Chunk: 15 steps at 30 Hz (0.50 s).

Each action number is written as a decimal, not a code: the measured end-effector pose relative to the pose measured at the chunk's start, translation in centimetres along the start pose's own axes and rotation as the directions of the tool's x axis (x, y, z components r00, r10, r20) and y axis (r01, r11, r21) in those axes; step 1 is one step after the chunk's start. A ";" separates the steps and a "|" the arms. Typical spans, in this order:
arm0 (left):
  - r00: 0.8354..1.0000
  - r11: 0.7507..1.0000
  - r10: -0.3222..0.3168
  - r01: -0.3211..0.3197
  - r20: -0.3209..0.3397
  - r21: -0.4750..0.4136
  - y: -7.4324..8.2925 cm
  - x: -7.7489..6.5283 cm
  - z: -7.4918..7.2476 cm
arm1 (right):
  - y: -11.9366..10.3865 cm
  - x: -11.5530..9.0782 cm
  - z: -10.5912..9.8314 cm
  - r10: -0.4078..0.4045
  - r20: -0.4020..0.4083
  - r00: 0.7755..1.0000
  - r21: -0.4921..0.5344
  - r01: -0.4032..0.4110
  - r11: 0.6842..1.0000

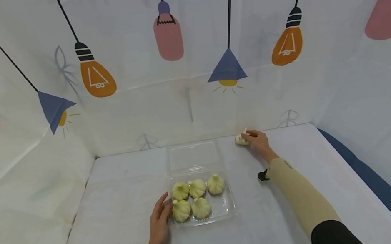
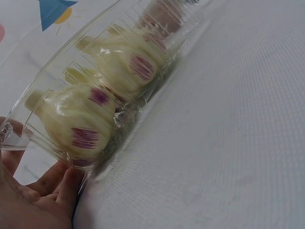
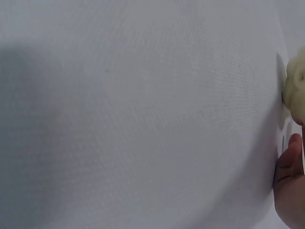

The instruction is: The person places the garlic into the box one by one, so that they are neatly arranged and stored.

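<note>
On the white table lies a clear plastic clamshell box (image 1: 224, 209), its lid (image 1: 193, 156) folded back flat toward the wall. Several pale garlic bulbs (image 1: 197, 188) sit inside; purple streaks mark the bulbs (image 2: 86, 136) in the left wrist view. My left hand (image 1: 161, 220) rests along the box's left side, fingers loosely extended and touching its edge. Far off to the right, near the table's back edge, my right hand (image 1: 258, 141) pinches another garlic bulb (image 1: 240, 139). The right wrist view cuts off this bulb (image 3: 295, 90) and most of the hand.
White sheeting (image 1: 192, 97) printed with lamps and bulbs rises behind the table (image 1: 123, 200) and along both sides. Dark blue material (image 1: 375, 183) shows beyond the right table edge. A black piece (image 1: 263, 175) sticks out at the right wrist.
</note>
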<state>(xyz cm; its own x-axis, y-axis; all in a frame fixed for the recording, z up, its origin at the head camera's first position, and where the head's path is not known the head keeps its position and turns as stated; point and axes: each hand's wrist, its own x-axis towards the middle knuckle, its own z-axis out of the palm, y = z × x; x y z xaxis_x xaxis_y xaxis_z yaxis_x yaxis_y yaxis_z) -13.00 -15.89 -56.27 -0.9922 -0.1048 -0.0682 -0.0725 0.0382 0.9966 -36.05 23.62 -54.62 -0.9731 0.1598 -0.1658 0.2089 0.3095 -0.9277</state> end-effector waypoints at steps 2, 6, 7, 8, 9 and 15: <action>1.000 1.000 0.001 -0.001 0.001 0.001 0.0 0.0 0.0 | 0.1 0.0 0.2 -0.004 0.008 1.000 0.013 0.004 1.000; 1.000 1.000 0.005 -0.005 0.000 0.000 0.1 0.0 0.0 | 0.0 -0.3 0.7 -0.027 0.001 1.000 0.010 0.027 1.000; 1.000 1.000 0.002 -0.002 0.000 0.001 0.1 0.0 -0.1 | 0.0 -0.4 0.9 -0.028 -0.007 1.000 0.014 0.028 1.000; 1.000 1.000 0.003 -0.003 0.000 0.002 0.0 -0.1 -0.1 | -0.1 -0.5 1.0 -0.034 -0.010 0.999 0.012 0.034 0.999; 1.000 1.000 0.004 -0.004 -0.001 0.001 0.0 -0.1 -0.1 | -0.1 -0.6 1.2 -0.038 -0.019 0.999 0.008 0.038 0.999; 1.000 1.000 0.017 -0.018 -0.009 -0.003 -0.1 -0.1 -0.1 | -0.5 -1.0 2.0 -0.037 -0.135 0.990 -0.057 0.029 0.998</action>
<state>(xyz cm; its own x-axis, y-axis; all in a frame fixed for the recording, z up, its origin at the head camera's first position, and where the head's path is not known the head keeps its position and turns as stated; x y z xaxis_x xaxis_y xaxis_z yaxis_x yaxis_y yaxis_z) -12.90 -15.98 -56.34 -0.9923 -0.1131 -0.0503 -0.0549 0.0375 0.9978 -35.42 21.37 -54.64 -0.9582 0.2732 -0.0850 0.1855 0.3669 -0.9116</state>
